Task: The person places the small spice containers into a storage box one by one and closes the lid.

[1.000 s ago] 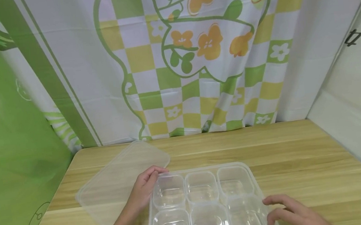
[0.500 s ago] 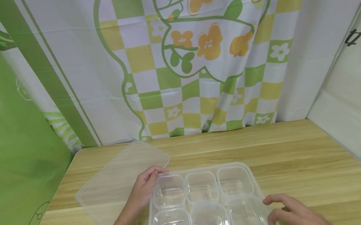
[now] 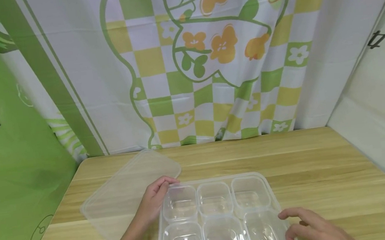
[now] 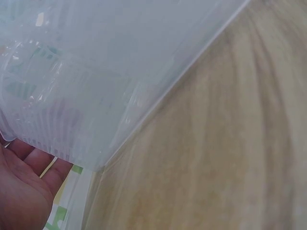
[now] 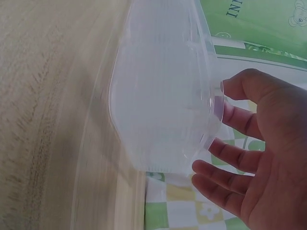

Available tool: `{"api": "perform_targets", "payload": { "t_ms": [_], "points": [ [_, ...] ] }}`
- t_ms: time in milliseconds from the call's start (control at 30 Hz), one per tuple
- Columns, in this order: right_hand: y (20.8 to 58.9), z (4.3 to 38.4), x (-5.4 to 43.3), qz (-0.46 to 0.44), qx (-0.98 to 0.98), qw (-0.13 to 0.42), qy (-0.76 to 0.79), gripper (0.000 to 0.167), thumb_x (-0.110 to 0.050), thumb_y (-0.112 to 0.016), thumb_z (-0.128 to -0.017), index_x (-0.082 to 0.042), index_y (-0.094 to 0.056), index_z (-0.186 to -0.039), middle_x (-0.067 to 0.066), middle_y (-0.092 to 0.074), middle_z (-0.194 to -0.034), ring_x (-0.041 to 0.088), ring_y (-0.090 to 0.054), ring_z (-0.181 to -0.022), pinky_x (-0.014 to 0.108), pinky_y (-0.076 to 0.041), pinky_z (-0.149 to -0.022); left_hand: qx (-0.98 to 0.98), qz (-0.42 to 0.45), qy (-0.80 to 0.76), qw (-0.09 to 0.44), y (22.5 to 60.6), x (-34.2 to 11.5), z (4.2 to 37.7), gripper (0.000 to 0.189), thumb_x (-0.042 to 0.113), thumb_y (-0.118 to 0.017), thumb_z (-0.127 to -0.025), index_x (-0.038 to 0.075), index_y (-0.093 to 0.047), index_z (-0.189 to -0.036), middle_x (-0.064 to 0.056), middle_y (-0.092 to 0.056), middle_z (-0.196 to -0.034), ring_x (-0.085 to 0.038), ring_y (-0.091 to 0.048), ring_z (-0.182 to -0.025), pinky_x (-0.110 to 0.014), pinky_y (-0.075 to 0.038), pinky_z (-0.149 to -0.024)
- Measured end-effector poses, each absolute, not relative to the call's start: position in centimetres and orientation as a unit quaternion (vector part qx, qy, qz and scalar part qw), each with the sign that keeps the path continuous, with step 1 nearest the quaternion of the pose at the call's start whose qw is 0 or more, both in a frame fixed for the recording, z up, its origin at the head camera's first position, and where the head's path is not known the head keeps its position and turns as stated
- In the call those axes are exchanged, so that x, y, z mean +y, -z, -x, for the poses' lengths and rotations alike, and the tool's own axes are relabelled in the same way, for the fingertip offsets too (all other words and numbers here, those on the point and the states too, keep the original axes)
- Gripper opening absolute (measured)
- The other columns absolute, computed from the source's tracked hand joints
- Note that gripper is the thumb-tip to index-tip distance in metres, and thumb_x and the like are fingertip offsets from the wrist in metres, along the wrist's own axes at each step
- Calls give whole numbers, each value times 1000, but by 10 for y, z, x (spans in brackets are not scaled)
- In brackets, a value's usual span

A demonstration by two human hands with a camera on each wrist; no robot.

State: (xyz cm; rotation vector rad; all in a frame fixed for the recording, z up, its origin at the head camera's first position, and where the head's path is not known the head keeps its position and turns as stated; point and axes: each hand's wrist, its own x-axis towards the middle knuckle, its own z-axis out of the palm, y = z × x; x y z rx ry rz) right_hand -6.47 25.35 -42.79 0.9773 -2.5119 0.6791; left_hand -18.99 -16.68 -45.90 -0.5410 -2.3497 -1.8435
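A clear plastic storage box (image 3: 216, 179) stands on the table with several small clear bins inside, in rows. My left hand (image 3: 154, 198) grips its far left corner. In the left wrist view, the left fingers (image 4: 56, 173) reach behind the box wall. At the box's right side, my right hand (image 3: 316, 226) pinches the rim of the near right bin (image 3: 264, 229), which sits slightly askew. The right wrist view shows the right thumb (image 5: 244, 84) and index finger at that rim, the other fingers bent beside the outer wall. The near end of the box is cut off.
A flat translucent lid (image 3: 126, 189) lies on the wooden table (image 3: 324, 168) left of the box, partly under the left forearm. A patterned curtain (image 3: 212, 106) hangs behind the table. Cloths, green (image 3: 13, 154) and white (image 3: 381, 104), hang at the sides.
The near right bin has shifted a little and tilted at its rim, with my right fingers on it. My left hand, the storage box and the lid have not moved.
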Motion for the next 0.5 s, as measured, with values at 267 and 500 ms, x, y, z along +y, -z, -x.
{"api": "perform_targets", "payload": {
  "t_ms": [267,500],
  "points": [
    [428,62,250,-329,-892,164,-261,49,-22,-91,-75,-51,-57,-96,-14,-58,-131,4,-56,-97,25,-48,-64,-774,172,608,50,459,-167,191,30,7,-42,-110,-1,-71,-108,-12,-72,-113,-29,-63,-112,-29,-49,-95],
    [426,64,248,-307,-900,169,-260,47,-24,-91,-78,-43,-60,-107,-10,-56,-135,9,-61,-103,26,-51,-64,-774,173,608,44,459,-167,191,30,9,-42,-111,0,-71,-110,-13,-71,-115,-27,-63,-110,-31,-50,-94]
  ]
}}
